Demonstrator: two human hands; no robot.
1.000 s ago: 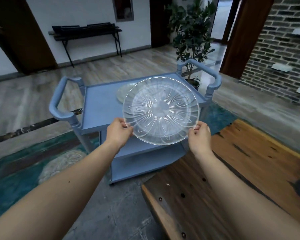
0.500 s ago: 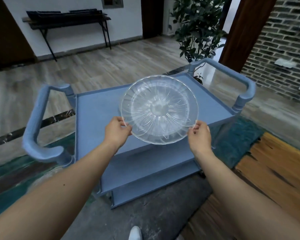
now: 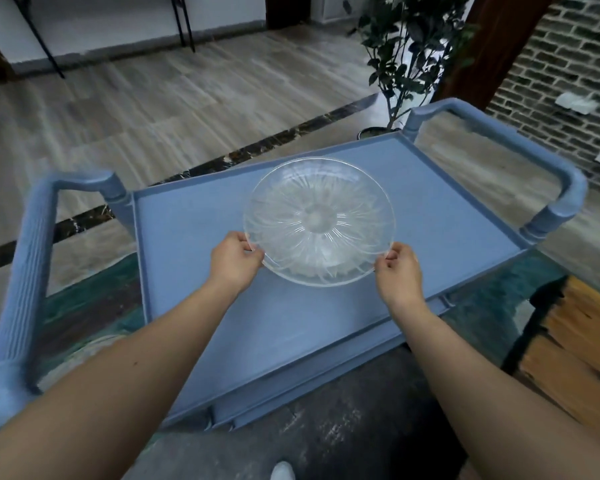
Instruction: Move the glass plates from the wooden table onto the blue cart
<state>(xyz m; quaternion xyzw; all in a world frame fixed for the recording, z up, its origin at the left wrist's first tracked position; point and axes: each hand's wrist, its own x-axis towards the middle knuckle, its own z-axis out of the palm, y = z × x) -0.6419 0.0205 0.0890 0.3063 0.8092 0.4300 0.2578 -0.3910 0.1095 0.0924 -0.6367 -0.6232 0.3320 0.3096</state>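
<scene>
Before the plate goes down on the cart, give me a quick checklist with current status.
1. Left hand grips the plate rim: ok.
2. Right hand grips the opposite rim: ok.
3. Plate is over the cart top: ok.
4. Visible cart surface around the plate is free of obstacles: ok.
5. Whether another plate lies directly beneath: cannot tell.
6. Plate already touching the cart: cannot tell.
</scene>
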